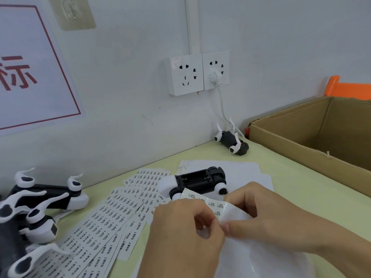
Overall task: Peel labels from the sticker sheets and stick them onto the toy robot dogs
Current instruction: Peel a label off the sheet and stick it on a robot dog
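In the head view, the left hand (186,233) and the right hand (267,217) meet over a curled, glossy sticker sheet (226,209), both pinching it narrowly. The right thumb presses at the sheet's near edge beside the left fingertips, most likely working one label loose. Whether a label is already lifted cannot be told.

Just beyond the grip, away from the person, lies the upturned toy robot dog (197,182), belly up with its open battery compartment (193,178) facing the camera. Its long axis runs left to right, across the line from the hands. Both hands are about equally near it, with the sheet's far edge just in front of the dog's near side. Nothing stands between grip and dog.

Left of the grip, more label sheets (104,223) fan over the table, and beyond them other toy dogs (46,199) are piled. Far beyond, another dog (232,142) lies by the wall, under the wall sockets (197,74). To the right stands an open cardboard box (313,137).
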### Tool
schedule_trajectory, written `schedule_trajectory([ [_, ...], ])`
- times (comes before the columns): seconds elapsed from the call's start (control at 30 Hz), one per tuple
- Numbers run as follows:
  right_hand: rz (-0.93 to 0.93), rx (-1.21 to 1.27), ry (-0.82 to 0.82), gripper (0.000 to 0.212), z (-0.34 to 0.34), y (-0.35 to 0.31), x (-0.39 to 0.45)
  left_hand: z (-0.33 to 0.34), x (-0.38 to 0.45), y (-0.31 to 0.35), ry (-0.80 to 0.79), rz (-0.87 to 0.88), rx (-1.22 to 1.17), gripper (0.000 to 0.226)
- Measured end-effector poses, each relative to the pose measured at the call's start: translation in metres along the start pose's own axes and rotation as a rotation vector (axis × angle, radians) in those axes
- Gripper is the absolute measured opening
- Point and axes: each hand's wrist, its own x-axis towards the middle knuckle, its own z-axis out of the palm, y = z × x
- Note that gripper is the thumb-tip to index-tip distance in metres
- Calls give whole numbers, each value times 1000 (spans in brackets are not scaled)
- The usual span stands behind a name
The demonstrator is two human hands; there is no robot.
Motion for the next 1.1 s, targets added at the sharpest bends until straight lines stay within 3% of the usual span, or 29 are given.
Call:
schedule_trajectory([
  [0.13, 40, -28, -22, 22, -4, 0, -1, 1, 1, -2, 151, 10, 11, 18],
  [0.23, 124, -96, -137, 21, -14, 0, -5, -7, 4, -5, 306, 5, -13, 20],
  [0.37, 205, -204, -208, 29, -22, 2, -8, -15, 7, -6, 357, -49, -242, 19],
  [0.47, 189, -281, -22, 58, -25, 5, -4, -14, 9, -11, 324, -52, -442, 25],
  [0.57, 58, -295, 309, 54, -23, 4, -2, -6, 11, -19, 294, 4, -542, 30],
  [0.63, 38, -100, 338, 57, -17, 1, 1, 2, 10, -25, 340, 110, -486, 31],
  [0.7, 124, 274, 152, 59, -8, -2, 2, 9, 7, -30, 402, 265, -363, 23],
  [0.77, 177, 489, -27, 54, -2, -3, 2, 12, 5, -32, 434, 408, -259, 13],
  [0.83, 192, 567, -102, 43, 2, 0, 2, 15, 5, -35, 448, 487, -213, 14],
  [0.93, 193, 629, -78, 29, 2, 4, 4, 19, 7, -41, 462, 541, -212, 17],
  [1.1, 188, 654, -53, 27, 3, 6, 5, 20, 8, -45, 449, 548, -220, 25],
])
